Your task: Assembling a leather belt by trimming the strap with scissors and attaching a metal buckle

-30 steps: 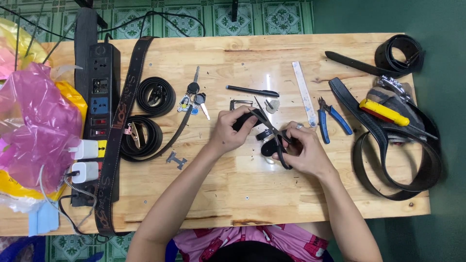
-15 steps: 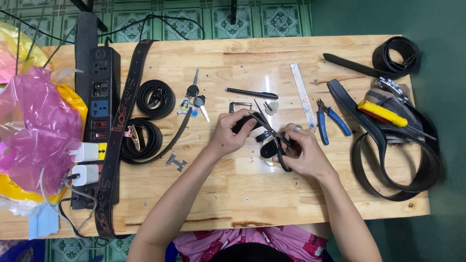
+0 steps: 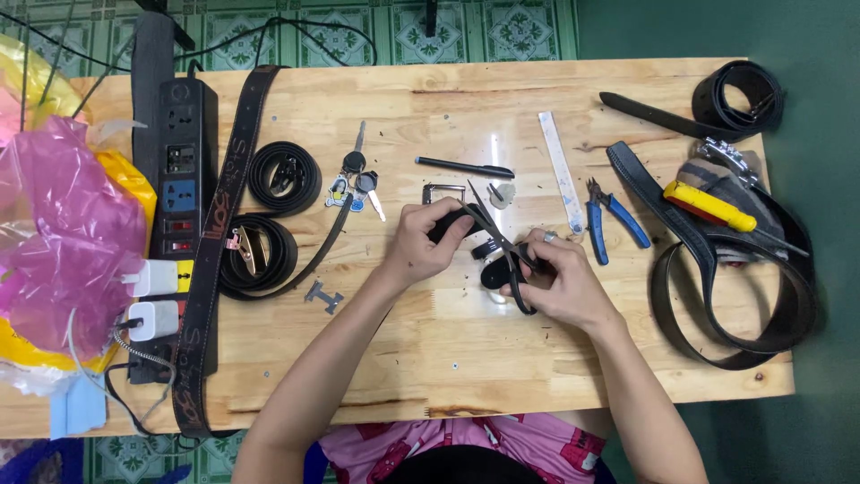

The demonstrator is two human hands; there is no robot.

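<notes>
My left hand [image 3: 428, 242] is closed around the free end of a black belt strap [image 3: 451, 223], pinching it flat near the middle of the counter [image 3: 466, 350], just below a small metal buckle frame [image 3: 442, 191]. My right hand [image 3: 560, 282] has its grip clamped on a pair of black-handled scissors [image 3: 503, 254], fingers through the loops, the blades slanting up and to the left across the strap end. The strap looks like stiff leather or something close to it: light, bendy along its length but firm across its width, so I judge it will hold its shape if pinched close to the blades and will flop if held far back. It is not fragile, though the smooth face could slide under my thumb, so the best hold seems to be right beside the blades. Left of my hands lie a bunch of keys [image 3: 356, 179] and two coiled belts [image 3: 273, 215]; above them a black pen [image 3: 466, 167]; to the right a metal ruler [image 3: 561, 170], blue-handled pliers [image 3: 612, 218] and a yellow-handled screwdriver [image 3: 712, 206] resting on more belts.
</notes>
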